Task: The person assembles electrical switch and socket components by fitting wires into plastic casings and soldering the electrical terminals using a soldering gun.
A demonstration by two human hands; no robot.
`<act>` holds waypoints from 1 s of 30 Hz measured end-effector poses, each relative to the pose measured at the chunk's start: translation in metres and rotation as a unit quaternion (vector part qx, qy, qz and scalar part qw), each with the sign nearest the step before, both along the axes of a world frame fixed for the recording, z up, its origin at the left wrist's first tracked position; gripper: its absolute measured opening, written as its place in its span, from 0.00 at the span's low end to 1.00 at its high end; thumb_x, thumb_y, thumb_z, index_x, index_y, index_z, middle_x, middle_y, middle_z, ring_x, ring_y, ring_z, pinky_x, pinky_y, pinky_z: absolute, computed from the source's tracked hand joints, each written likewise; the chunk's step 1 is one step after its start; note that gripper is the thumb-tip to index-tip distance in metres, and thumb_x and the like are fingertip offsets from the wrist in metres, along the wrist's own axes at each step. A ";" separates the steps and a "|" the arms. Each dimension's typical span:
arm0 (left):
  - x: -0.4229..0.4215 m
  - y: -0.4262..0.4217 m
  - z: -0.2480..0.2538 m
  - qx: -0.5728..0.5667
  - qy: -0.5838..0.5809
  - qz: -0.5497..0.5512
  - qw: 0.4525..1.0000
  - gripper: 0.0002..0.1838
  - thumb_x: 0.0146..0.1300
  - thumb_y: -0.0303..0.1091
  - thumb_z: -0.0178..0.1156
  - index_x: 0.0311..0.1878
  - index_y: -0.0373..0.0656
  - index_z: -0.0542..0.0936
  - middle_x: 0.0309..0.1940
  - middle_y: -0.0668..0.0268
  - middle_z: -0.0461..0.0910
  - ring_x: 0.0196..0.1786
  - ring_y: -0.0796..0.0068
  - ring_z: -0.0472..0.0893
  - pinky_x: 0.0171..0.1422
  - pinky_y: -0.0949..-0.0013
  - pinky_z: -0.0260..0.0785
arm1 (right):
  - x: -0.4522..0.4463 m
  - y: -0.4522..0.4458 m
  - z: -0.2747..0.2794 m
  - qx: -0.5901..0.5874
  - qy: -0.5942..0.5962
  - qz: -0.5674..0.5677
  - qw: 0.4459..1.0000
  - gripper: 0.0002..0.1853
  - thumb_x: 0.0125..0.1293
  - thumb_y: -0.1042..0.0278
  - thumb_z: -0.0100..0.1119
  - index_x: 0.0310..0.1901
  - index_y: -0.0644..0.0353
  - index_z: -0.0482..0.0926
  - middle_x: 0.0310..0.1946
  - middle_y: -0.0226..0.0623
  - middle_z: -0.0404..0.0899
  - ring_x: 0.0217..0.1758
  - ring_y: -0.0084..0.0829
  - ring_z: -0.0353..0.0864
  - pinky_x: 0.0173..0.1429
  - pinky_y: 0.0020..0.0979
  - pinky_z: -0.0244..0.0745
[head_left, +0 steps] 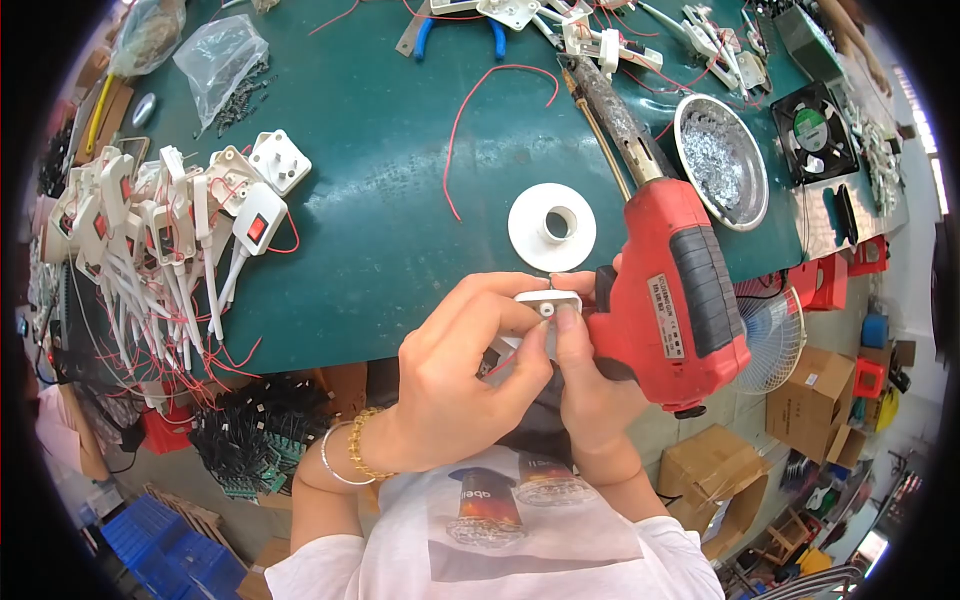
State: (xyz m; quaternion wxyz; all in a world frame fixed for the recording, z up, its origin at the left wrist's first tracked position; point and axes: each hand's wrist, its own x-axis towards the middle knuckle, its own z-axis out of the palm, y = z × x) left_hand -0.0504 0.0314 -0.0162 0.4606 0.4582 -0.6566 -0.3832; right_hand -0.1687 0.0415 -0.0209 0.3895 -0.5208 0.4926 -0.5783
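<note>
My left hand (460, 370) pinches a small white plastic plug housing (549, 303) between thumb and fingers, just past the table's front edge. My right hand (595, 390) grips the same piece from the other side, its thumb on the face beside a small round hole. A short red wire shows between the hands. Over my right hand lies a red and black soldering gun (668, 310), its barrel pointing away across the table; whether that hand bears any of it, I cannot tell. A white flanged ring (552, 227) lies just beyond my fingers.
At left is a heap of white switch-and-plug assemblies (150, 225) with red wires. Right of the barrel are a metal bowl (720, 160) of silvery bits and a black fan (815, 130). A loose red wire (455, 150) and blue-handled pliers (460, 38) lie farther back.
</note>
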 end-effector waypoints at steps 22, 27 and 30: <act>-0.005 0.002 -0.001 0.019 -0.016 0.033 0.999 0.03 0.54 0.18 0.59 0.32 0.34 0.76 0.44 0.51 0.80 0.39 0.70 0.83 0.40 0.71 0.76 | -0.001 0.001 -0.005 -0.005 0.042 0.007 0.999 0.13 0.63 0.82 0.50 0.49 0.64 0.74 0.39 0.35 0.77 0.39 0.20 0.75 0.41 0.23 0.71; -0.006 -0.002 -0.007 -0.049 -0.017 0.050 0.997 0.06 0.49 0.18 0.63 0.30 0.35 0.76 0.38 0.53 0.81 0.31 0.68 0.83 0.29 0.72 0.76 | -0.007 0.005 -0.011 0.015 0.066 0.023 0.997 0.13 0.63 0.82 0.50 0.49 0.65 0.73 0.41 0.36 0.76 0.40 0.22 0.75 0.43 0.24 0.71; -0.004 0.001 -0.002 -0.011 -0.012 0.039 0.999 0.05 0.52 0.18 0.61 0.32 0.34 0.76 0.42 0.52 0.80 0.37 0.68 0.83 0.35 0.71 0.76 | -0.004 0.004 -0.009 -0.016 0.048 0.009 0.999 0.15 0.63 0.82 0.50 0.52 0.67 0.71 0.44 0.39 0.76 0.43 0.24 0.75 0.47 0.25 0.71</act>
